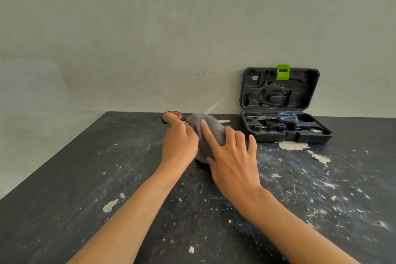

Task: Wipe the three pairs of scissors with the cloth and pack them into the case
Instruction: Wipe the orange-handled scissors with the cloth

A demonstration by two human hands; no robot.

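**At the centre of the frame, one pair under the cloth**

Across the lower two thirds of the frame we saw a black table (85,178), scuffed and flecked with pale chips, against a grey wall (150,28). At the right, by the table's far edge, the dark case (285,133) stood open, its lid leaning upright against the wall with a green latch (282,72) at the top. In its lower tray lay the blue-handled scissors (288,116), pointing left.

At the centre we held the orange-handled scissors (173,116) above the table's far edge: our left hand (180,143) gripped the handles, thumb through the orange loop. Our right hand (233,161) pressed the grey cloth (211,135) around the blades with the forefinger stretched straight over it and the thumb curled under its near edge. The pale, blurred blade tips (214,106) stuck out past the cloth toward the upper right. We could not find a third pair.
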